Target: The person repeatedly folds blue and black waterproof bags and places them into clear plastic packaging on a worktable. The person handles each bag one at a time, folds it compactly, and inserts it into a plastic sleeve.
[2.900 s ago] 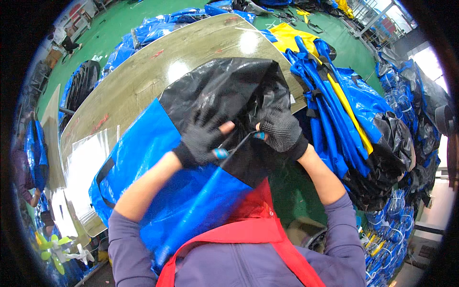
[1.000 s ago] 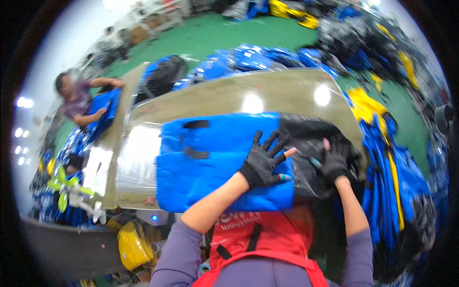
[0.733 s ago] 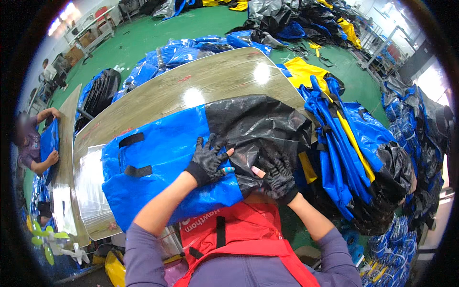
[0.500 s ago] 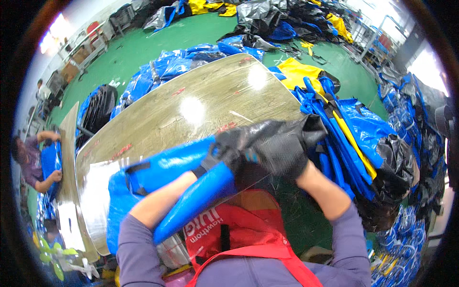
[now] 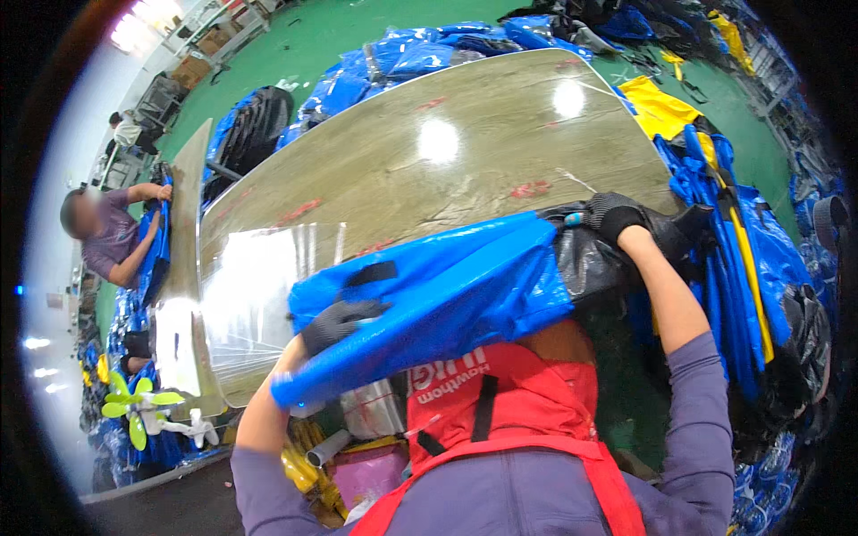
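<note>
Bag [image 5: 447, 290], blue part: smooth, glossy plastic-looking sheeting is being shown, light being bounced off its folds. Black end [image 5: 592, 268]: similar sheeting is being seen, wrinkled, sheen duller. Left glove [image 5: 335, 328] and right glove [image 5: 617, 217]: matt, dark cloth is being shown, texture being noted on the right. Desk [image 5: 357, 192]: wood-look grain is being covered by a polished finish, lights being mirrored. Clear film [image 5: 259, 277]: slick, see-through plastic is being seen, glare being thrown. Apron [image 5: 536, 393]: red cloth-like material is being shown. Sleeve [image 5: 700, 411]: matt cloth is being seen.
</note>
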